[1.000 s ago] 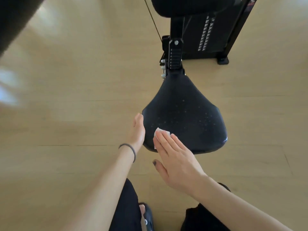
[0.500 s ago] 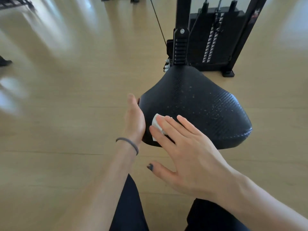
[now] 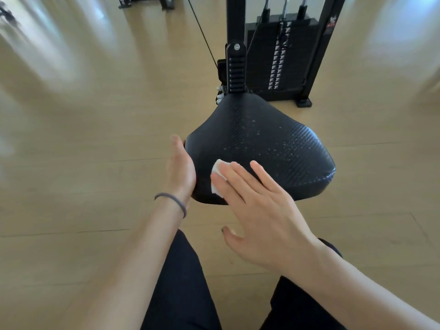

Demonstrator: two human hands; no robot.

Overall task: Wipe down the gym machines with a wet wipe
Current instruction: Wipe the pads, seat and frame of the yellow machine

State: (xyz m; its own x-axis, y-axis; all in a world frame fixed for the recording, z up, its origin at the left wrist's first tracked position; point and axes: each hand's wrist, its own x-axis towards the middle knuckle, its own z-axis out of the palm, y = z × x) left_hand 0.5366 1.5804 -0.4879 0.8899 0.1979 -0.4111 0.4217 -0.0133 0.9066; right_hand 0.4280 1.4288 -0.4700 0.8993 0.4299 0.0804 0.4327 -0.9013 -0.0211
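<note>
A black textured gym machine seat (image 3: 269,148) fills the middle of the view, speckled with small pale dots. My right hand (image 3: 259,210) lies flat with straight fingers on its near left part and presses a small white wet wipe (image 3: 217,173) against the surface; most of the wipe is hidden under the fingers. My left hand (image 3: 181,169) rests with straight fingers against the seat's left edge. A dark hair band circles my left wrist.
Behind the seat rises the black seat post (image 3: 235,67) and the weight stack (image 3: 281,60) in its frame. A thin cable (image 3: 202,34) runs diagonally at the back. Another machine's base (image 3: 142,1) stands far left. Wooden floor surrounds the seat; my dark trousers are below.
The view has tilted up, showing more of the weight stack. My right hand with the wipe has slid slightly right and forward on the seat. The left hand stays at the seat's edge.
</note>
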